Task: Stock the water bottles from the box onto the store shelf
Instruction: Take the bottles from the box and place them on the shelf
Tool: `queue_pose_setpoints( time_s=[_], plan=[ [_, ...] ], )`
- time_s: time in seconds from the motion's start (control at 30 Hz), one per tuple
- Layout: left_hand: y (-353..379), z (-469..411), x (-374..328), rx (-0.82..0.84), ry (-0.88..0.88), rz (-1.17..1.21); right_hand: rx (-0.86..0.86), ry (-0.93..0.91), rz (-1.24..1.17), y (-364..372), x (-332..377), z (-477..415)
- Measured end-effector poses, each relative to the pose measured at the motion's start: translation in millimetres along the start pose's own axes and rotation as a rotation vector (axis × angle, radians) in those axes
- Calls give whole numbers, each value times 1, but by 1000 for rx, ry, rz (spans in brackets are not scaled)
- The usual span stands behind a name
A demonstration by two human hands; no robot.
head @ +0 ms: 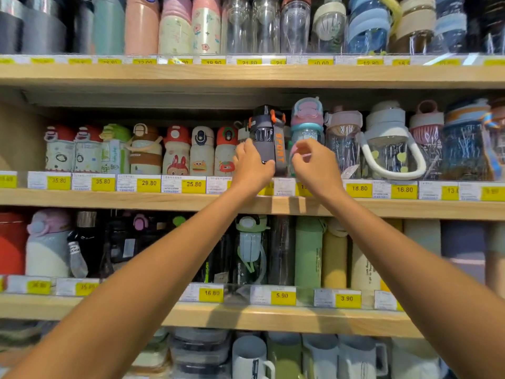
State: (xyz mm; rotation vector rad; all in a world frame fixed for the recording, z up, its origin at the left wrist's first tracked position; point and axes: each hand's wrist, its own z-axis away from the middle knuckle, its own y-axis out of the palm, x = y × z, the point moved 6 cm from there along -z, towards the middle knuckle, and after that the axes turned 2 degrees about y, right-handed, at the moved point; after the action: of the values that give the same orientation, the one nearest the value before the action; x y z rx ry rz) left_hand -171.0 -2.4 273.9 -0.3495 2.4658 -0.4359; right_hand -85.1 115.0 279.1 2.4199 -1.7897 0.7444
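Note:
A grey sport bottle (266, 138) with orange lid clips and an orange "SPORT" strap stands upright on the middle shelf (164, 201). My left hand (252, 166) grips its lower left side. My right hand (314, 162) hovers just right of it with fingers loosely curled, in front of a blue and pink bottle (306, 124); whether it touches that bottle is unclear. The box is out of view.
The middle shelf holds a row of cartoon kids' bottles (175, 151) on the left and clear handled bottles (388, 143) on the right. Yellow price tags (149, 183) line each shelf edge. Shelves above and below are packed with bottles and cups.

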Motion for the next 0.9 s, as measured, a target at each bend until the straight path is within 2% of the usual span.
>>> queue_pose_setpoints(
  time_s=[0.07,0.1,0.2,0.3,0.4,0.53,0.63,0.77,0.9],
  plan=[
    [-3,22,-9,-85,66,210,-21,16,2,-13,-8,19],
    [0,34,-10,-76,78,324,-18,33,2,-20,-13,30],
    [27,74,-8,44,55,540,16,89,9,-38,-35,70],
    [63,118,-4,144,-1,604,53,182,41,-60,-65,116],
    [115,168,-3,306,-65,583,107,322,60,-87,-101,171],
    [203,251,-22,651,-162,555,146,537,82,-132,-166,250],
    [264,321,-48,880,-220,506,254,691,113,-166,-215,314],
    [348,418,-93,1162,-166,428,324,869,139,-237,-283,408],
    [436,510,-150,1383,-179,358,364,1158,158,-332,-360,511]
  ],
)
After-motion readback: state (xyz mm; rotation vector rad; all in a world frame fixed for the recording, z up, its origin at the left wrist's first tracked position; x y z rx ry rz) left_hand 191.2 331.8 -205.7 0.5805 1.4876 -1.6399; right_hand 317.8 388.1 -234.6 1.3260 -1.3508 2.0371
